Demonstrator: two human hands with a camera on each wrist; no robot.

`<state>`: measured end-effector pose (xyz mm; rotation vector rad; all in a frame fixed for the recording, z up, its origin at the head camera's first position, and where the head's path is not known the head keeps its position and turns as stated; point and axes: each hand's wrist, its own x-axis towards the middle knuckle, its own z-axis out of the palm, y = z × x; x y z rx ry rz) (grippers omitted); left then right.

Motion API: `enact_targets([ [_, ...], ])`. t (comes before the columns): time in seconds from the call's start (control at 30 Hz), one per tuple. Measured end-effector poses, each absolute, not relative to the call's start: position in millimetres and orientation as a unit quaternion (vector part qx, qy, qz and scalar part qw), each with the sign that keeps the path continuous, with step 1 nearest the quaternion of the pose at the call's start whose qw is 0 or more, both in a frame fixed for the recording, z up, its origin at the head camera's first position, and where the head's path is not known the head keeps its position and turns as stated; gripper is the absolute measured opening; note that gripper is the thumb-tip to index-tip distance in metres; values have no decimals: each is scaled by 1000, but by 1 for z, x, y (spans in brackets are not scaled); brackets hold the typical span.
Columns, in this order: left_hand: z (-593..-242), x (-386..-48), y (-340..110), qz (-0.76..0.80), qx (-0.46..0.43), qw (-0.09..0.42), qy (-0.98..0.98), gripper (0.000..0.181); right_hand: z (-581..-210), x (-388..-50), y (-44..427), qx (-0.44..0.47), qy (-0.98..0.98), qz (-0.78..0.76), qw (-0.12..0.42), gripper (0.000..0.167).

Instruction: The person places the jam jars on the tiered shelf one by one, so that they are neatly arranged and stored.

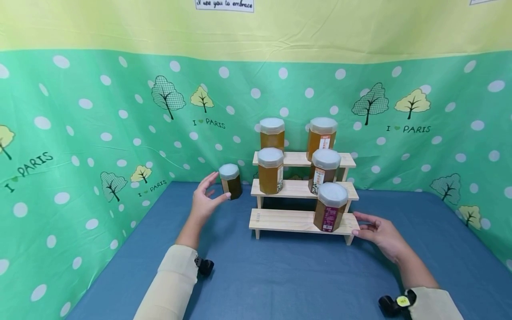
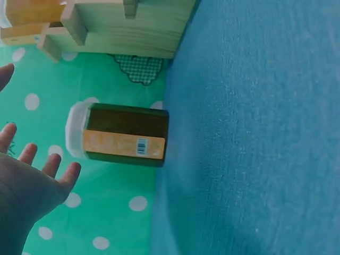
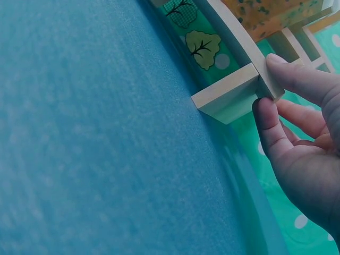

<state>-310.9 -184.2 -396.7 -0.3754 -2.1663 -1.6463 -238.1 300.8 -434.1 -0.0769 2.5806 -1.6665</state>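
Note:
A dark honey jar with a pale lid stands on the blue cloth, left of the stepped wooden shelf. Beside it is my left hand, fingers spread and slightly bent around its left side. In the left wrist view the hand is apart from the jar, whose label and barcode show. At the right end of the lowest board my right hand pinches the corner. The right wrist view shows the thumb and a finger of that hand on either side of the board's end.
Jars stand on all three steps: an amber one and another on top, two in the middle, and one with a purple label at bottom right. A patterned green curtain hangs behind and left.

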Motion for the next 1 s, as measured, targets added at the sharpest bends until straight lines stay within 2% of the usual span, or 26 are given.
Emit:
enact_targets([
  [0.37,-404,-340,-181,-600,-76,168,-778,78,-434,-238,301,-24,839,-543,34,75],
  [1.0,-420,-379,-184,-571,-52,133,-808,96,-435,-237,301,-24,844,-534,33,74],
])
